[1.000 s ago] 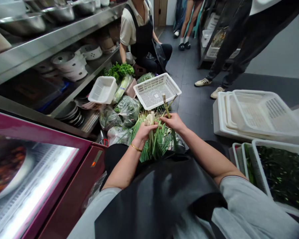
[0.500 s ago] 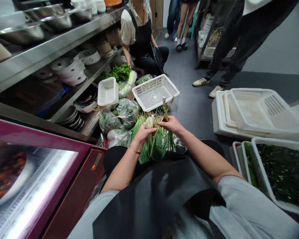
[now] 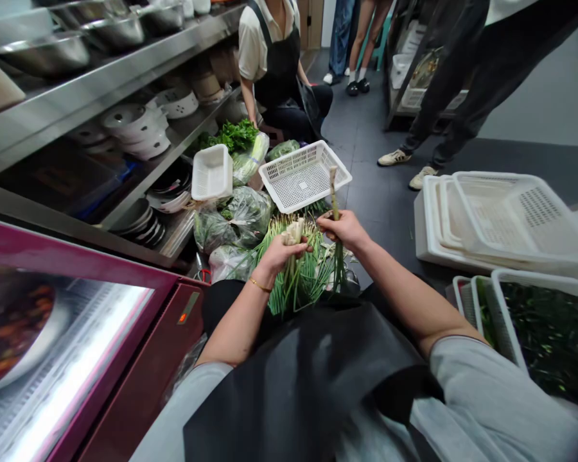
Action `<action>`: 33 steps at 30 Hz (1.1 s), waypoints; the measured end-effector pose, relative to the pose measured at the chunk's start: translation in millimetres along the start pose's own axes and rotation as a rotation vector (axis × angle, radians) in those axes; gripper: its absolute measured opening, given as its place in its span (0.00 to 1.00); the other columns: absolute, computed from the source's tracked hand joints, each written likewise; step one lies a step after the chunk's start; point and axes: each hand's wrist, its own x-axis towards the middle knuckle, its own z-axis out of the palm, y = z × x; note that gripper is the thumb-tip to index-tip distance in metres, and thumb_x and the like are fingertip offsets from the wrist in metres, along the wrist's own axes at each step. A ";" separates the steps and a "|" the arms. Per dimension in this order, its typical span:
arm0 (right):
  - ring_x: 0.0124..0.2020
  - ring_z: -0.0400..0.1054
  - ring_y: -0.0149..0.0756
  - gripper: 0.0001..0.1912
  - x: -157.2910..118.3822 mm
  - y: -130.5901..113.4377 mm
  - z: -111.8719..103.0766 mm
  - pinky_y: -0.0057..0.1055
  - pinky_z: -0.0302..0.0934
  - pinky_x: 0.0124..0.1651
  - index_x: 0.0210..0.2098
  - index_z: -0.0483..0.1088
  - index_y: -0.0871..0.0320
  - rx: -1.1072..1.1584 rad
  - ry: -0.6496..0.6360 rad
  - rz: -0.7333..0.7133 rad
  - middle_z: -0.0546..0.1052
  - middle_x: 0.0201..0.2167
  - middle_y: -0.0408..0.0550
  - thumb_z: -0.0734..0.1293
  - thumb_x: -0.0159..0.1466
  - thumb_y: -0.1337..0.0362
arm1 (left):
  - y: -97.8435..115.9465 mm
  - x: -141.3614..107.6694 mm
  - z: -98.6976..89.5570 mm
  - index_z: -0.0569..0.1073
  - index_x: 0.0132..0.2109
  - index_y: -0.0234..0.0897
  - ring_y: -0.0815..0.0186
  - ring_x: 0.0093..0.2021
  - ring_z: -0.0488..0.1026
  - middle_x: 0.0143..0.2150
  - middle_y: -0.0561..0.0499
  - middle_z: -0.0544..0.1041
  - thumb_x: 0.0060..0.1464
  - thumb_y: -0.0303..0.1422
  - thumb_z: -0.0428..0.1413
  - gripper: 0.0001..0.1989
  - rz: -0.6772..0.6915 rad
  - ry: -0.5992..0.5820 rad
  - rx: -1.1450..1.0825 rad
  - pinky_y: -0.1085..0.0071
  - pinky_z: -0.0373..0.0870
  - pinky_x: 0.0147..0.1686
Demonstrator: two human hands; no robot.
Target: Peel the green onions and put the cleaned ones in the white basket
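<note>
My left hand (image 3: 278,254) is closed around a bunch of spring onions (image 3: 295,231), their pale white ends sticking up above my fingers. A little to the right, my right hand (image 3: 345,229) grips a single spring onion (image 3: 333,187) upright; its brownish root end points up and its green leaves hang below. Under and between both hands lies a large pile of spring onions (image 3: 313,276) with thin green leaves. Just beyond the pile sits a white perforated basket (image 3: 275,186).
Bagged greens (image 3: 236,221) and a small white tub (image 3: 212,173) lie ahead on the left, beside metal shelving (image 3: 101,77). A co-worker (image 3: 282,70) crouches beyond. Stacked white trays (image 3: 428,224) and a basket of dark greens (image 3: 553,321) stand right. Another person's legs (image 3: 443,122) are nearby.
My right hand has moved away from my left, to the right, and its spring onion now stands straight up. My left hand keeps its bunch. The view has shifted slightly.
</note>
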 end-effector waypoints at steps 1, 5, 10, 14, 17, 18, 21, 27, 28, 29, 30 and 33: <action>0.12 0.54 0.22 0.14 2.0 0.1 3.0 0.22 0.45 0.12 0.26 0.69 0.62 -0.003 -0.018 0.002 0.68 0.15 0.40 0.74 0.49 0.59 | 3.2 1.0 1.3 0.74 0.32 0.31 0.64 0.27 0.75 0.26 0.51 0.74 0.33 0.34 0.70 0.18 0.002 -0.012 -0.004 0.74 0.63 0.23; 0.12 0.53 0.21 0.13 15.8 -13.0 -22.9 0.21 0.45 0.12 0.26 0.67 0.61 0.029 0.188 -0.053 0.67 0.15 0.39 0.74 0.49 0.62 | 5.7 -0.2 0.3 0.72 0.31 0.32 0.68 0.23 0.72 0.24 0.53 0.73 0.33 0.33 0.69 0.17 -0.013 -0.001 -0.011 0.74 0.63 0.22; 0.12 0.54 0.21 0.15 9.4 -29.0 -68.6 0.21 0.45 0.12 0.25 0.69 0.63 -0.076 0.318 -0.107 0.70 0.16 0.42 0.76 0.49 0.59 | -4.2 -6.3 -7.3 0.73 0.30 0.32 0.67 0.23 0.72 0.23 0.52 0.74 0.35 0.34 0.68 0.16 -0.047 0.040 0.015 0.74 0.61 0.20; 0.11 0.54 0.22 0.22 -11.0 -22.9 -47.3 0.23 0.45 0.12 0.25 0.72 0.64 -0.189 0.118 0.011 0.69 0.14 0.43 0.73 0.52 0.49 | -6.2 -7.2 -5.3 0.72 0.29 0.32 0.67 0.23 0.72 0.23 0.52 0.74 0.33 0.33 0.69 0.16 -0.060 0.035 -0.009 0.74 0.61 0.21; 0.13 0.55 0.21 0.18 -15.6 -16.3 -15.2 0.23 0.49 0.15 0.31 0.73 0.64 -0.193 0.058 -0.077 0.70 0.16 0.42 0.73 0.54 0.54 | -3.9 -6.8 -1.1 0.73 0.29 0.32 0.67 0.23 0.72 0.23 0.51 0.74 0.33 0.32 0.69 0.16 -0.062 -0.005 -0.009 0.74 0.61 0.20; 0.14 0.56 0.22 0.15 -14.7 -14.8 -5.2 0.23 0.50 0.16 0.32 0.73 0.63 -0.212 0.021 -0.123 0.70 0.17 0.41 0.73 0.54 0.56 | -2.6 -6.7 0.3 0.73 0.29 0.32 0.66 0.23 0.73 0.24 0.50 0.75 0.32 0.32 0.69 0.16 -0.064 -0.014 -0.013 0.74 0.60 0.20; 0.14 0.57 0.22 0.11 -6.6 -12.9 14.1 0.23 0.52 0.17 0.29 0.73 0.63 -0.267 -0.073 -0.206 0.70 0.18 0.42 0.70 0.56 0.60 | 2.3 -6.5 3.3 0.74 0.32 0.32 0.65 0.26 0.74 0.27 0.50 0.76 0.32 0.31 0.69 0.17 -0.059 -0.006 -0.062 0.75 0.61 0.20; 0.13 0.55 0.22 0.12 10.0 -15.7 -2.1 0.24 0.49 0.15 0.28 0.71 0.62 -0.144 0.153 -0.157 0.71 0.19 0.43 0.69 0.56 0.58 | 10.1 -7.4 -3.6 0.77 0.34 0.29 0.66 0.27 0.74 0.28 0.45 0.78 0.34 0.31 0.68 0.16 -0.092 0.017 -0.174 0.74 0.65 0.23; 0.14 0.56 0.23 0.12 8.2 -14.1 -4.6 0.24 0.50 0.16 0.30 0.72 0.62 -0.159 0.149 -0.155 0.72 0.20 0.43 0.70 0.56 0.58 | 9.7 -6.8 -5.4 0.77 0.34 0.28 0.66 0.27 0.75 0.28 0.44 0.79 0.33 0.30 0.68 0.16 -0.100 0.015 -0.189 0.74 0.66 0.25; 0.16 0.57 0.23 0.12 4.7 -11.0 -4.9 0.24 0.51 0.18 0.32 0.73 0.62 -0.194 0.118 -0.156 0.73 0.21 0.44 0.71 0.55 0.58 | 8.7 -5.8 -6.6 0.77 0.34 0.28 0.67 0.27 0.75 0.29 0.44 0.79 0.32 0.29 0.68 0.17 -0.101 0.021 -0.207 0.74 0.67 0.26; 0.18 0.60 0.25 0.14 -0.1 -6.4 -2.7 0.25 0.54 0.20 0.34 0.74 0.62 -0.241 0.064 -0.156 0.74 0.23 0.45 0.72 0.53 0.59 | 7.4 -4.4 -7.2 0.77 0.34 0.28 0.68 0.26 0.74 0.29 0.44 0.80 0.32 0.29 0.68 0.17 -0.095 0.037 -0.228 0.74 0.68 0.26; 0.24 0.64 0.28 0.14 -16.0 13.4 13.3 0.25 0.57 0.27 0.33 0.77 0.60 -0.392 -0.151 -0.106 0.75 0.24 0.43 0.74 0.49 0.60 | 2.8 -0.2 -4.4 0.76 0.34 0.29 0.71 0.22 0.72 0.27 0.49 0.78 0.31 0.30 0.69 0.18 -0.037 0.134 -0.293 0.74 0.68 0.25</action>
